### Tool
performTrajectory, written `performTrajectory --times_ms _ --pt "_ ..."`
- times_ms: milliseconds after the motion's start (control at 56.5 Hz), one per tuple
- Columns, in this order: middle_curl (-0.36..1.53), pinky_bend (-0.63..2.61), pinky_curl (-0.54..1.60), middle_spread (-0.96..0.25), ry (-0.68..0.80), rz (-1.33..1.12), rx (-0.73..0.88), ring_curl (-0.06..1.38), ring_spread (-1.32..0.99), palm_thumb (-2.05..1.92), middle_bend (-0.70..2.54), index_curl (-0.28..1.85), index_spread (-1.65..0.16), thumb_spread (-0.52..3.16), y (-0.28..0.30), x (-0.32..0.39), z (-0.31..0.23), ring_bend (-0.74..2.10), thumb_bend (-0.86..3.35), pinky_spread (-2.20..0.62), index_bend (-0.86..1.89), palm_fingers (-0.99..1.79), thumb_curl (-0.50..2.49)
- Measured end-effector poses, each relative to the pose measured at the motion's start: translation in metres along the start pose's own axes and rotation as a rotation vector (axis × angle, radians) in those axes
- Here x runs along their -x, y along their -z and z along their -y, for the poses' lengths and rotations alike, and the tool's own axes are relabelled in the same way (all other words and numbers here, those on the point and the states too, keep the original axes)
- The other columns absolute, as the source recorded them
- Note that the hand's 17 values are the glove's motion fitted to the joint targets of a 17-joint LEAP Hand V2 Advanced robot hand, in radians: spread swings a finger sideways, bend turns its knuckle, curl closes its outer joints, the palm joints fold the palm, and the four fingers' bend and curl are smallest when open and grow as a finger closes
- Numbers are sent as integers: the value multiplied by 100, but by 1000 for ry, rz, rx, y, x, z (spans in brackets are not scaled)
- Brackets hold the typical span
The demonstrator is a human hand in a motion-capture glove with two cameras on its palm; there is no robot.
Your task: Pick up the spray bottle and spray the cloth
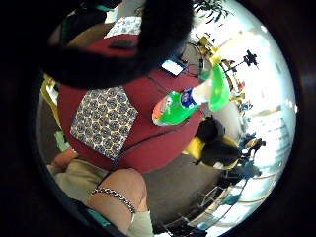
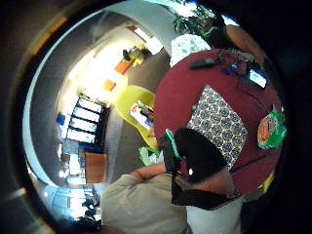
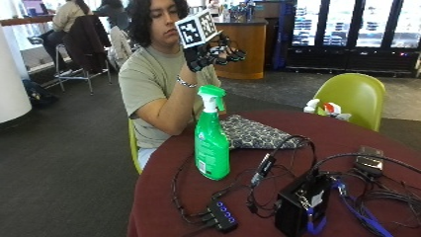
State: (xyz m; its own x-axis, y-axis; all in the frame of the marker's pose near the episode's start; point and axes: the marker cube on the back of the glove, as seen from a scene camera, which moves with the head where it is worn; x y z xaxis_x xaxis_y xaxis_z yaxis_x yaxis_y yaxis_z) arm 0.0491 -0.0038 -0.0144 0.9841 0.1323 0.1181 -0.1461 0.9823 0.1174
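Above spray bottle [image 3: 211, 143]: gloved right hand [image 3: 210, 53], empty.

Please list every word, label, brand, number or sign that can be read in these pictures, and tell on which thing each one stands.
No text can be read.
spray bottle: its label shows an orange patch and printing, too blurred to read.
black box: its white sticker is too small to read.
Packet on the green chair: its red and white print is too small to read.

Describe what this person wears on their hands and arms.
The right hand wears a black glove with black straps and loops around the fingers. A beaded bracelet sits on that wrist. The arm is bare below the short sleeve of a khaki T-shirt. The other hand cannot be made out in the outside view.
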Motion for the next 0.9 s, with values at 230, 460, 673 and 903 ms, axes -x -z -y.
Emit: performTrajectory --times_ms 230,460,673,903 --pt "30 17 28 -1 -379 317 -349 27 -7 55 19 33 -41 113 27 -75 -3 22 -1 21 18 51 32" --pt "32 20 30 0 -639 549 -592 30 -6 60 19 31 -39 111 -9 -150 -22 27 -2 21 13 54 34" --pt "34 23 33 0 -574 772 -532 33 -7 60 20 25 -36 104 -65 -193 -12 35 -3 19 9 53 35" --pt "36 28 35 0 -559 839 -542 35 -8 61 25 20 -31 97 -97 -207 26 40 -2 16 7 49 36"
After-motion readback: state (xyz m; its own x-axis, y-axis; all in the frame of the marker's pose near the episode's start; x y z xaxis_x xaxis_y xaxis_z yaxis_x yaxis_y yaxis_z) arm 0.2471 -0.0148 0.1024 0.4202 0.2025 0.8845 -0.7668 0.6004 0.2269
